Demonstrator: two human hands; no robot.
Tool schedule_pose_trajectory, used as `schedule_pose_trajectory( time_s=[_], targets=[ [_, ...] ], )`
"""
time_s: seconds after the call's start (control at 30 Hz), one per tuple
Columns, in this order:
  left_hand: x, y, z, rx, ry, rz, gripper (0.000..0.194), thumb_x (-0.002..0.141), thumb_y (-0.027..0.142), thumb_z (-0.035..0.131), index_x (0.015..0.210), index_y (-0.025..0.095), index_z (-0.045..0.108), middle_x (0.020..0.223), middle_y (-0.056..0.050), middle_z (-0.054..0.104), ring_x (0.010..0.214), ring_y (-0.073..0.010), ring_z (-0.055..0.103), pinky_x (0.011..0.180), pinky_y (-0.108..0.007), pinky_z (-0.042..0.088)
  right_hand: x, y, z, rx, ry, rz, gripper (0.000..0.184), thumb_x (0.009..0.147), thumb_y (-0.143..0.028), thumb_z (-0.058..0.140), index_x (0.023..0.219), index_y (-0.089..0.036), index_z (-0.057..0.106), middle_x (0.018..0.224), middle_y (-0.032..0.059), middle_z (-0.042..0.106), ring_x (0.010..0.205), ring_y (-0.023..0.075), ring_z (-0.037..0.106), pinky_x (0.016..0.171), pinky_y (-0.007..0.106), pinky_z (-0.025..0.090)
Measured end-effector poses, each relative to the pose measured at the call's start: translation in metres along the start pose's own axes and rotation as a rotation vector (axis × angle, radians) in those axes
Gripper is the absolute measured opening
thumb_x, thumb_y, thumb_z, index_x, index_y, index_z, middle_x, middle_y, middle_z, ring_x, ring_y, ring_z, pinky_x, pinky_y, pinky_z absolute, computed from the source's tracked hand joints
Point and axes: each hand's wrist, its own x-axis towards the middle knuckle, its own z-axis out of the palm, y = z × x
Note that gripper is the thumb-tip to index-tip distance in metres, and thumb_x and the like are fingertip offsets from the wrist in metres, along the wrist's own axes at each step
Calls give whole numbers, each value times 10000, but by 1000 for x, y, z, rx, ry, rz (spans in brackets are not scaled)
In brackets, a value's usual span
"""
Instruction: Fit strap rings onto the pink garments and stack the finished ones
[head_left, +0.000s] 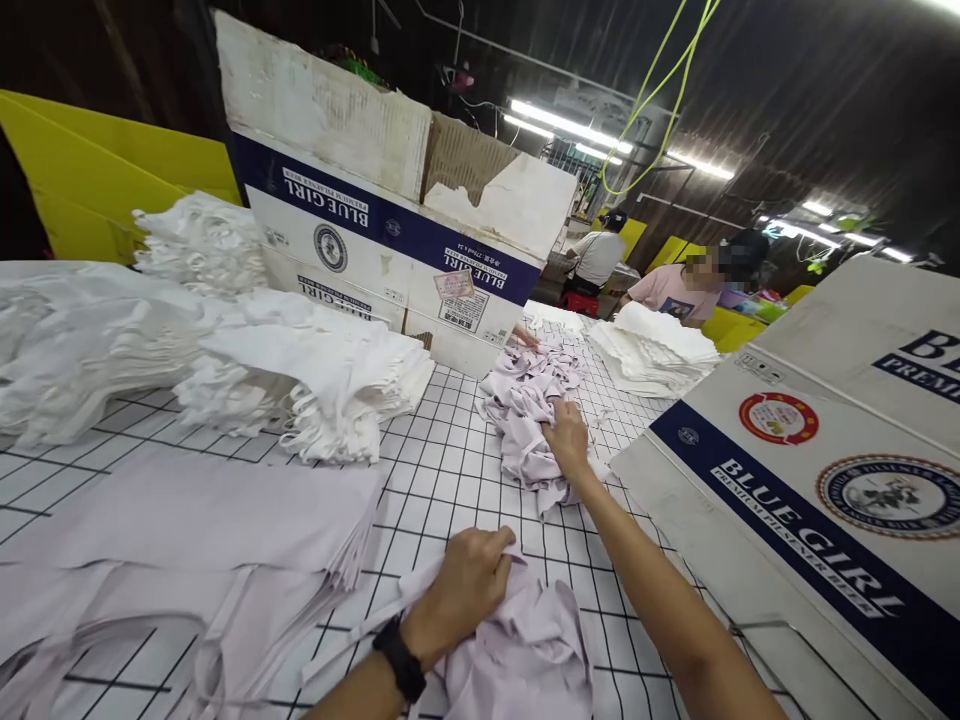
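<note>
My left hand (472,575), with a black band on its wrist, is closed on a crumpled pale lilac camisole (536,650) near the front of the table. Reaching further out, my right hand (568,440) has its fingers curled into a heap of pale lilac camisoles (517,410); its fingertips are partly hidden by the fabric. To the left, a flat stack of lilac camisoles (202,510) lies with its straps toward me.
White garments (322,360) are piled at the left, and another white stack (652,350) lies at the far right. Cardboard boxes stand behind (390,250) and at right (810,480). Beyond the heap sit a co-worker (682,295) and another person (600,255). The tabletop (420,480) has a black grid.
</note>
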Motion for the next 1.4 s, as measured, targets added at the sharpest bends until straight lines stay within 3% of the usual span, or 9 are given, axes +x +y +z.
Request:
schedule_pose_trajectory(
  time_s=[0.23, 0.33, 0.4, 0.53, 0.67, 0.83, 1.0, 1.17, 1.4],
  targets=[
    [0, 1, -8, -21, -81, -73, 247, 868, 115, 486, 982, 194, 691, 745, -40, 737, 723, -213, 715, 685, -287, 472, -13, 2, -47, 102, -74, 17, 649, 888, -402, 681, 1488, -204, 531, 1518, 198, 511, 1379, 383, 499, 1069, 532, 439],
    [0, 3, -10, -53, -75, -71, 267, 873, 120, 476, 1004, 194, 696, 765, -38, 746, 730, -204, 712, 701, -284, 464, -70, 4, -70, 309, 17, -153, 491, 927, -411, 612, 1365, -188, 630, 1459, 177, 576, 1369, 346, 522, 1086, 510, 452],
    [1, 6, -13, -101, -58, -76, 269, 875, 134, 477, 1013, 194, 700, 789, -34, 754, 732, -195, 705, 715, -284, 461, -120, 1, -74, 497, -92, -275, 362, 930, -310, 554, 1252, -204, 681, 1266, 129, 697, 1168, 280, 659, 979, 446, 535],
    [7, 21, -31, -294, 0, -125, 260, 867, 177, 497, 1001, 206, 718, 803, -11, 754, 691, -158, 665, 701, -266, 446, -204, -17, -62, 668, -199, -309, 518, 793, -139, 585, 1297, -244, 632, 1274, 77, 712, 1130, 245, 689, 949, 391, 562],
    [7, 52, -65, -386, 119, -173, 221, 833, 207, 525, 925, 193, 725, 647, 27, 634, 587, -123, 545, 613, -239, 378, -241, -29, -46, 609, -53, -291, 573, 813, -194, 613, 1381, -257, 571, 1298, 85, 707, 1157, 286, 680, 982, 433, 542],
    [-3, 84, -119, -385, 270, -111, 211, 789, 204, 558, 899, 189, 737, 534, 79, 406, 505, -87, 375, 550, -223, 284, -252, -16, -49, 496, 76, -149, 383, 838, -196, 506, 1170, -207, 697, 1052, 99, 772, 906, 281, 718, 825, 408, 552],
    [-7, 81, -164, -338, 440, -169, 155, 787, 203, 596, 868, 187, 727, 502, 95, 316, 483, -81, 272, 519, -228, 242, -244, 6, -92, 592, 207, -53, 290, 776, -274, 629, 1016, -197, 772, 953, 65, 787, 701, 213, 664, 684, 329, 514],
    [-10, 76, -185, -296, 519, -159, 89, 775, 182, 638, 807, 192, 721, 495, 98, 262, 480, -75, 222, 505, -229, 211, -234, 14, -132, 620, 276, -35, 234, 779, -397, 716, 855, -195, 805, 714, 18, 736, 587, 171, 593, 568, 280, 435],
    [-6, 78, -209, -165, 574, -88, 90, 753, 133, 653, 770, 187, 722, 474, 101, 279, 465, -69, 226, 493, -226, 222, -223, 17, -156, 537, 414, -83, 254, 740, -193, 635, 910, -205, 823, 811, 32, 785, 708, 207, 702, 700, 307, 542]
  ],
)
